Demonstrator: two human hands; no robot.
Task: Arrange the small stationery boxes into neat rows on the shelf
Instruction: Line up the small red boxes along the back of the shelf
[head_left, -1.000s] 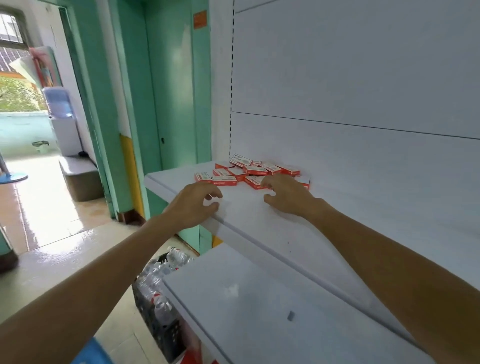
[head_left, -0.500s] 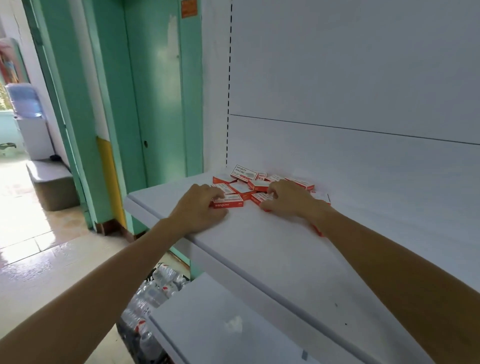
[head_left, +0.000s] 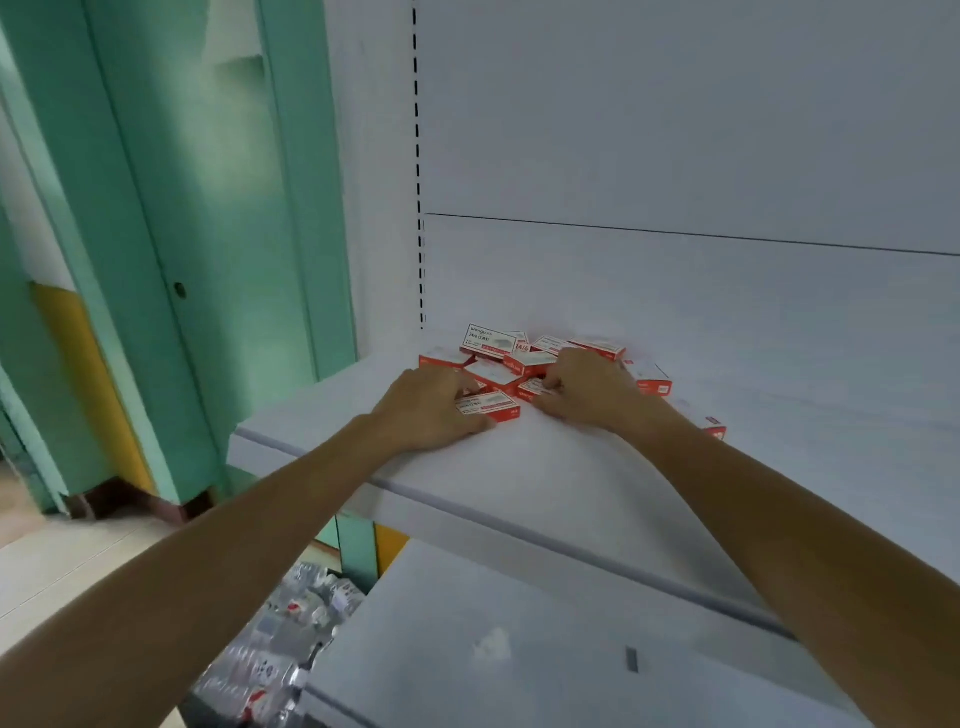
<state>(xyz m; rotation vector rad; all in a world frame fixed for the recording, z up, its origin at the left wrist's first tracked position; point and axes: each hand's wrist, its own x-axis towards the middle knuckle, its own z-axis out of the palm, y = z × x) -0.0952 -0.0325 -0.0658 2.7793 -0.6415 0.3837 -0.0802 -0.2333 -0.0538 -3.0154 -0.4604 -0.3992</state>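
Small red-and-white cardboard stationery boxes (head_left: 491, 340) lie in a loose heap at the far left of the flat white shelf (head_left: 545, 467), by its back panel (no rows yet). My left grip (head_left: 431, 410) curls over the nearest box (head_left: 496, 406), thumb at its near edge, pinching it. My right grip (head_left: 587, 389) has its fingers bent onto a red box (head_left: 530, 391) at the heap's near edge; I cannot tell whether it clamps. A stray box (head_left: 714, 427) lies right of my wrist.

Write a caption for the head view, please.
Left hand and right hand grip boxes from a jumbled pile on the shelf.
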